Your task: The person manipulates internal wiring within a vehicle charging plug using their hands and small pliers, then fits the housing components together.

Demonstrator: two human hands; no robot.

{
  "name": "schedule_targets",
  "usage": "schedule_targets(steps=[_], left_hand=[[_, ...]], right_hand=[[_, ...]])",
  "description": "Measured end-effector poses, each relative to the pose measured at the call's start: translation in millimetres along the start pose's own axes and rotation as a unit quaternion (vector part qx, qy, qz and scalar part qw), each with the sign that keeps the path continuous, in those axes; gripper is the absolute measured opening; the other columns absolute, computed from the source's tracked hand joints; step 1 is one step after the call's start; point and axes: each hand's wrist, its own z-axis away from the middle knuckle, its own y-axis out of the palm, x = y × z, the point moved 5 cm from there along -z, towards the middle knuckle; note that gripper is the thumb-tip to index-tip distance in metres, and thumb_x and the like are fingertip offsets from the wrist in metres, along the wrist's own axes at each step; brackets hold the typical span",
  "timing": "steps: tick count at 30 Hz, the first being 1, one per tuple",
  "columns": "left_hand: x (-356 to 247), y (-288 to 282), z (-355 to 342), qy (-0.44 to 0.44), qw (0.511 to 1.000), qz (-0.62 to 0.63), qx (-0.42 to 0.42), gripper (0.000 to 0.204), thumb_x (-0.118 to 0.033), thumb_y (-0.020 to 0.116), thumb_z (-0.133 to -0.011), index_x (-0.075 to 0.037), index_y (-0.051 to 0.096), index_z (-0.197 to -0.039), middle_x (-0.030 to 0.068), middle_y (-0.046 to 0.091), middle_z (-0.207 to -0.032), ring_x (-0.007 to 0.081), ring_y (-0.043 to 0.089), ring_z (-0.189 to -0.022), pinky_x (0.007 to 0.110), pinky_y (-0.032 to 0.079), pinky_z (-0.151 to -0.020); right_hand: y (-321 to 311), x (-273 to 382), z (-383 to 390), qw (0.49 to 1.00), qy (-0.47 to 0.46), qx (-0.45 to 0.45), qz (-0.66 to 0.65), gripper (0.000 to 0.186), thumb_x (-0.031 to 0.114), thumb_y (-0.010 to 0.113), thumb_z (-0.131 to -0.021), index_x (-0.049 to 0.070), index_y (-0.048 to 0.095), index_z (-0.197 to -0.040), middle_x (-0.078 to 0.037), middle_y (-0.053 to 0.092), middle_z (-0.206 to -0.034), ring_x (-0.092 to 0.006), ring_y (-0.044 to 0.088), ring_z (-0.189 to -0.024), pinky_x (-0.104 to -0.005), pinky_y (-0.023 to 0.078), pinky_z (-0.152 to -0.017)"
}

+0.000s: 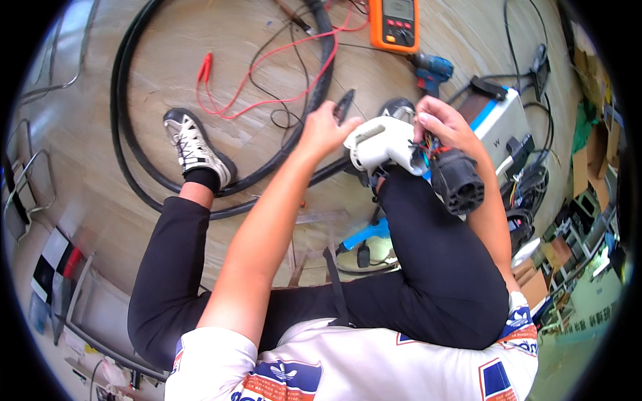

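Note:
A white charging gun housing rests on my raised right knee. Its black round plug head hangs out of it, joined by thin coloured wires. My right hand is closed above the plug head, its fingertips pinching at those wires; the exact grip is partly hidden. To the left of the housing, my left hand holds a black crocodile clip between thumb and fingers, pointing away from me. A red crocodile clip lies on the floor with its red lead.
Thick black cable is coiled on the floor around my left foot. An orange multimeter and a blue power drill lie at the far side. At right stands a white-and-blue box. A blue-handled tool lies between my legs.

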Motion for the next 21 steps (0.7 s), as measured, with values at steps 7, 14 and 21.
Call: schedule_targets(steps=[7,14,21], left_hand=[[-2,5,-26,0.068,0.974,-0.207,-0.068,0.051,-0.039,0.073,-0.085,0.002,0.062,-0.115,0.0246,0.063,-0.112,0.0430,0.063,-0.105,0.048,0.052,-0.089],[-124,-24,21,0.272,0.958,0.092,0.007,0.020,-0.016,0.069,-0.088,-0.001,0.071,-0.101,0.0163,0.068,-0.086,0.0320,0.067,-0.081,0.040,0.054,-0.073],[-131,-12,28,0.314,0.949,-0.001,-0.012,0.013,-0.012,0.068,-0.086,0.000,0.071,-0.089,0.0183,0.068,-0.082,0.0384,0.066,-0.077,0.043,0.053,-0.071]], right_hand=[[-2,0,-8,0.999,0.023,0.019,0.017,0.013,0.018,0.056,-0.101,0.005,0.056,-0.101,-0.003,0.065,-0.083,-0.0098,0.061,-0.081,-0.0270,0.048,-0.077],[0,-1,-7,1.000,0.024,0.013,0.003,0.022,0.025,0.060,-0.098,0.004,0.058,-0.097,-0.004,0.065,-0.084,-0.0102,0.059,-0.082,-0.0261,0.047,-0.077],[1,2,-7,1.000,0.007,0.015,0.012,0.025,0.029,0.060,-0.099,0.003,0.060,-0.100,-0.003,0.065,-0.084,-0.0105,0.059,-0.081,-0.0267,0.047,-0.076]])
